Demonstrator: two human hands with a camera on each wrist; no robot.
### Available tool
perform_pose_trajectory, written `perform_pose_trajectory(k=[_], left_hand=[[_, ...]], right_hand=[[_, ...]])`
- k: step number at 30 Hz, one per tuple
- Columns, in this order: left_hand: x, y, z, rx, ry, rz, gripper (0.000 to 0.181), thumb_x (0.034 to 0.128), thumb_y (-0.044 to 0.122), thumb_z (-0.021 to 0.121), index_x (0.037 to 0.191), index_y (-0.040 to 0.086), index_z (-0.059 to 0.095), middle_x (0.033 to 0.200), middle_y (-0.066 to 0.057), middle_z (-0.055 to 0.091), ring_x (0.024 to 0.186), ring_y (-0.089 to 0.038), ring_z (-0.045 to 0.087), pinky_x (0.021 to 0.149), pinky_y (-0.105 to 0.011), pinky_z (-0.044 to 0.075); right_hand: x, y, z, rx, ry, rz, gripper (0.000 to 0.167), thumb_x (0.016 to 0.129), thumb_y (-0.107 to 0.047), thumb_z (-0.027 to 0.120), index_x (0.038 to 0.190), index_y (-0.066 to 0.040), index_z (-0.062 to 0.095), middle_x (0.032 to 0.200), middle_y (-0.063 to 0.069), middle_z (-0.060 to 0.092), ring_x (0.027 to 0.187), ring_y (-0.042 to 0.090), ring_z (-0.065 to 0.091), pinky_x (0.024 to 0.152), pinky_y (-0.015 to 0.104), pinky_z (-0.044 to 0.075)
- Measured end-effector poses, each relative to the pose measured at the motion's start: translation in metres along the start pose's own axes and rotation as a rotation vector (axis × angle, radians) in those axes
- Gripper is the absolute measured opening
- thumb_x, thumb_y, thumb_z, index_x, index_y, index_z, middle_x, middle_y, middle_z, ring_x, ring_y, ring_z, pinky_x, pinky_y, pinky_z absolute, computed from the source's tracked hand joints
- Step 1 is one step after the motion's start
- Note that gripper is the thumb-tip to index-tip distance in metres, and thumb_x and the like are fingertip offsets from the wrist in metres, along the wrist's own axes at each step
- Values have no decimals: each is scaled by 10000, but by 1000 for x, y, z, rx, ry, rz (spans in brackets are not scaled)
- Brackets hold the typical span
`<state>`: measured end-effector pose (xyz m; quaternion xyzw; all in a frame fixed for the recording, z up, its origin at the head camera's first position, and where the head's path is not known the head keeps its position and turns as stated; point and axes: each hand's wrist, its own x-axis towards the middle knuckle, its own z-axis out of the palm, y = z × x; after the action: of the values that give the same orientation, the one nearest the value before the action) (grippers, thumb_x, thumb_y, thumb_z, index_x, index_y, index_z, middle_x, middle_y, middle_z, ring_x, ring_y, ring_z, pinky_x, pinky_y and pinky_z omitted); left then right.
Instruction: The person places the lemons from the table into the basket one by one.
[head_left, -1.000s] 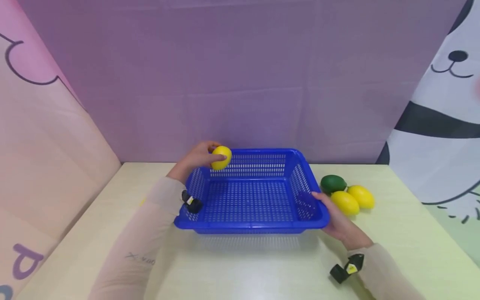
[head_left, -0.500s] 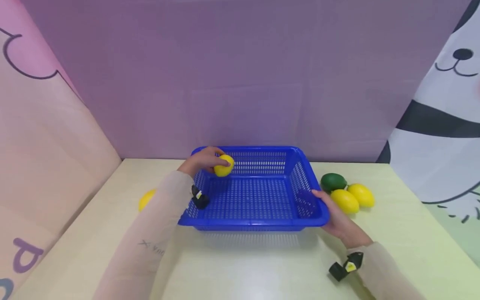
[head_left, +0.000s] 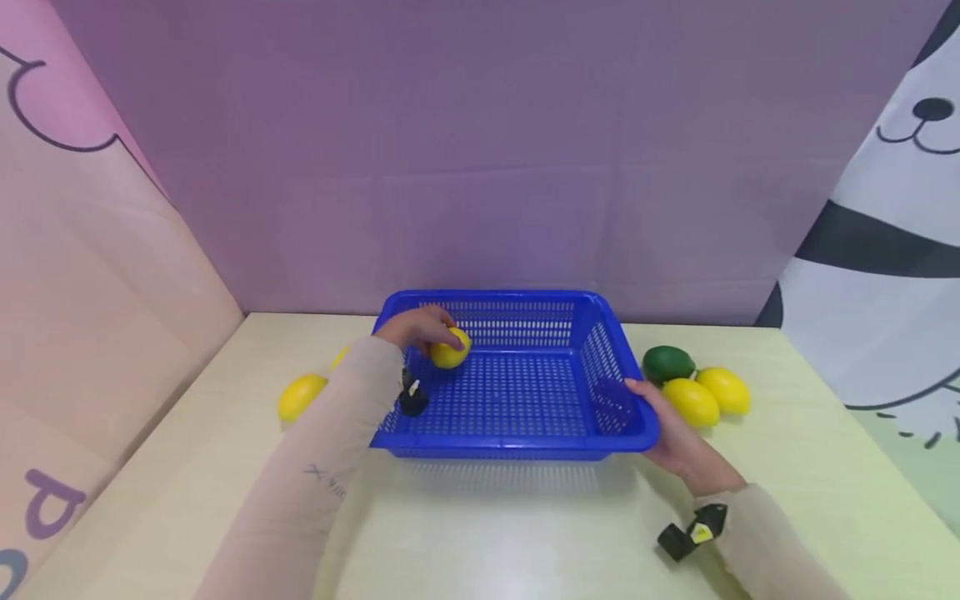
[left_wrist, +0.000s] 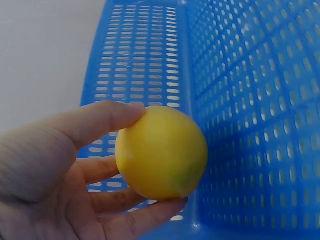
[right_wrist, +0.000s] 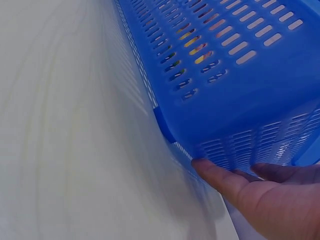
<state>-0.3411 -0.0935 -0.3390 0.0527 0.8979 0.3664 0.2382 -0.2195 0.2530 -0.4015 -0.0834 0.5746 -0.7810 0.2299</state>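
A yellow lemon (head_left: 450, 352) is pinched between the thumb and fingers of my left hand (head_left: 422, 325), inside the left part of the blue basket (head_left: 510, 446). The left wrist view shows the thumb of this hand (left_wrist: 55, 160) on top of the lemon (left_wrist: 162, 152), with fingers beneath and behind it. My right hand (head_left: 686, 450) holds the basket's right side, thumb at the rim. Seen from the right wrist, fingers of the right hand (right_wrist: 265, 197) lie against the outside of the basket (right_wrist: 225, 115).
Right of the basket lie a green fruit (head_left: 667, 364) and two lemons (head_left: 690, 402) on the pale table (head_left: 525, 533). Another lemon (head_left: 302, 397) lies on the left, and part of one more (head_left: 340, 357) shows behind the left sleeve. A purple cloth (head_left: 495, 150) hangs behind.
With the lemon, my left hand has moved down and slightly right, into the basket. Lemons on the left have come out from behind the sleeve. My right hand has kept its hold.
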Motion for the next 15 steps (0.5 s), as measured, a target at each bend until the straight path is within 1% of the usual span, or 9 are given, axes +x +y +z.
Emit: perform_pose_trajectory(k=[4, 8, 11, 15], left_hand=[[-2, 0, 1, 23, -11, -42, 587, 892, 153, 629, 1391, -22, 373, 1384, -200, 399, 1217, -359, 467, 956, -423, 465], [-1, -1, 2, -12, -4, -82, 571, 889, 128, 632, 1384, -8, 381, 1363, -198, 416, 1223, -358, 454, 978, -437, 446], [-1, -1, 4, -38, 3, -100, 573, 882, 119, 643, 1381, 4, 385, 1350, -197, 428, 1220, -356, 450, 992, -448, 432], [-2, 0, 5, -31, 14, -102, 576, 876, 123, 651, 1381, 20, 394, 1347, -190, 434, 1216, -355, 451, 996, -453, 426]], right_hand=[[-1, -1, 1, 4, -2, 1, 686, 996, -401, 330, 1462, -20, 1, 1177, 23, 575, 1049, 198, 600, 876, 336, 514], [0, 1, 0, 14, -21, -2, 681, 1000, -397, 321, 1459, -15, -5, 1180, 23, 582, 1052, 202, 602, 877, 335, 515], [1, 1, -2, 21, -34, -2, 657, 1001, -394, 321, 1452, -22, 21, 1177, 23, 589, 1049, 204, 605, 873, 338, 518], [1, 1, -3, 35, -45, -8, 601, 1003, -385, 323, 1427, -32, 85, 1169, 25, 599, 1044, 204, 609, 872, 338, 518]])
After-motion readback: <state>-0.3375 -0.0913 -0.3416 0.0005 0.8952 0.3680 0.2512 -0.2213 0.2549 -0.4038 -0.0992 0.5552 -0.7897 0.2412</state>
